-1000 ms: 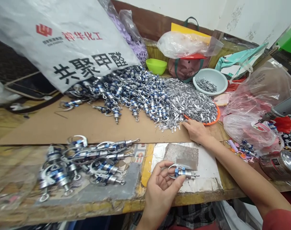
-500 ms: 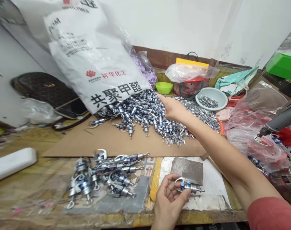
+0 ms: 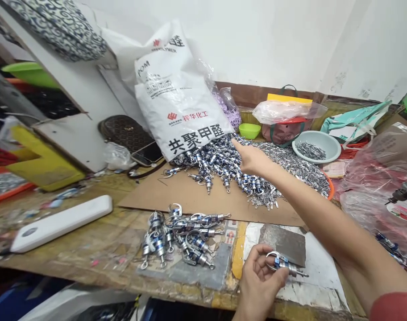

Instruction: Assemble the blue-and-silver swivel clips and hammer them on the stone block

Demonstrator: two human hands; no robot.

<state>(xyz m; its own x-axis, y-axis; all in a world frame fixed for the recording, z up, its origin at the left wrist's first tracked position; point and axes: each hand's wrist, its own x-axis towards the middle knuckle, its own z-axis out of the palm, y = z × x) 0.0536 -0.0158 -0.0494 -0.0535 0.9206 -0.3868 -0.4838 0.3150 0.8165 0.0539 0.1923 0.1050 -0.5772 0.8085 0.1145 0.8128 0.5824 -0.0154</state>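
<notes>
My left hand (image 3: 264,277) is closed on a small silver-and-blue metal fitting (image 3: 285,266) with a curved hook at one end and a thin pin at the other. It is pinched between thumb and fingers, just in front of a flat grey metal plate (image 3: 284,243). My right hand (image 3: 255,158) reaches forward over a large pile of like fittings (image 3: 213,165); its index finger is stretched out toward the bag's lower edge, the others curled. I see nothing held in it. To the left of my left hand lies a smaller cluster of fittings (image 3: 181,234).
A white printed sack (image 3: 186,98) leans over the pile on a cardboard sheet (image 3: 176,196). Behind stand a green bowl (image 3: 249,130) and a pale basin (image 3: 335,149) of small metal parts. At left lies a white elongated device (image 3: 66,223); at right, a power screwdriver (image 3: 404,191) and clear plastic bags (image 3: 367,174).
The view has swung left, so everything sits further right and more shelving shows. Both hands keep nearly the same places over the table, the left with the same metal fitting.
</notes>
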